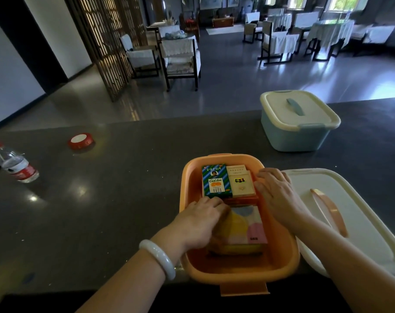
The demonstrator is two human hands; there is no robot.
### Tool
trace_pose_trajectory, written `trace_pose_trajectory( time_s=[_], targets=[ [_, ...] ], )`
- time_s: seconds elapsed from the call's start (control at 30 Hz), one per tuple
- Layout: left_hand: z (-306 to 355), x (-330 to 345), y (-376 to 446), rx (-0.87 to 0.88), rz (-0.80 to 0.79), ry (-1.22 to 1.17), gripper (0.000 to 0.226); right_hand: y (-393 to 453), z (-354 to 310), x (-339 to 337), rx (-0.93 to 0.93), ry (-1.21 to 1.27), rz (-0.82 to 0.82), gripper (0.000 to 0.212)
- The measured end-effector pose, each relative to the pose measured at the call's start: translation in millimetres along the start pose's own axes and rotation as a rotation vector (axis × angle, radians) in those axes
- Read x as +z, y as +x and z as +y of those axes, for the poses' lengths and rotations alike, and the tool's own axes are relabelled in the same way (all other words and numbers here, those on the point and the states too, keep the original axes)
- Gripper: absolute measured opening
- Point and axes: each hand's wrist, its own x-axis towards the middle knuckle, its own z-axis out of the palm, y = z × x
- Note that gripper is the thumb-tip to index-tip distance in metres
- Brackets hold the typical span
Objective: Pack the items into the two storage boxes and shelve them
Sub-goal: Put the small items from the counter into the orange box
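Spanning the view: a dark tabletop (106, 199) carries everything, running left to right.
Orange box (280, 263): open, at the near edge of the tabletop, its long axis running away from the person; a latch tab hangs over the near edge.
Cream lid (361, 222): lies flat just right of the orange box, its orange handle (330, 211) angled from far-left to near-right.
Blue box (298, 123): lid on, well beyond and right of the orange box.
Left hand (198, 224): reaches in over the left wall of the orange box, palm down, fingers (214, 203) held together and curled onto the left edge of the pastel packet (250, 229); whether they pinch it is hard to tell. A white bangle (158, 258) circles the wrist.
Right hand (280, 195): palm down over the right wall, fingers slightly spread, tips touching the cream carton (241, 184).
Green carton (216, 180): flat in the far half, long axis pointing away, touching the cream carton to its right.
Water bottle (15, 164): stands far left.
Red tape roll (81, 141): lies flat, beyond the bottle.
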Motion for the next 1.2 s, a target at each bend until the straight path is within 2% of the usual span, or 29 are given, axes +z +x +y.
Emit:
trace_pose_trajectory(
  time_s=[0.1,0.27,0.37,0.47,0.57,0.7,0.83,1.2],
  targets=[
    [0,-2,1,-0.060,0.004,-0.144,0.070,0,-2,-1,0.013,0.021,0.014,0.038],
    [6,-5,-1,-0.213,0.055,-0.578,0.075,-1,-4,-1,0.023,0.046,0.019,0.038],
    [13,1,-6,-0.310,0.159,-0.646,0.077,-2,-4,-2,0.024,0.053,0.017,0.039],
    [24,12,-9,-0.445,0.235,-0.693,0.095,-3,-4,-3,0.022,0.052,0.018,0.039],
    [31,21,-9,-0.528,0.247,-0.752,0.113,-3,-5,-4,0.023,0.064,0.030,0.037],
    [29,24,-5,-0.576,0.177,-0.784,0.123,-3,-5,-4,0.028,0.059,0.027,0.037],
    [26,26,-3,-0.582,0.138,-0.810,0.118,-3,-6,-3,0.032,0.070,0.013,0.037],
    [27,38,2,-0.650,0.172,-0.862,0.092,-5,-8,-4,0.071,0.163,0.052,0.036]
  ],
)
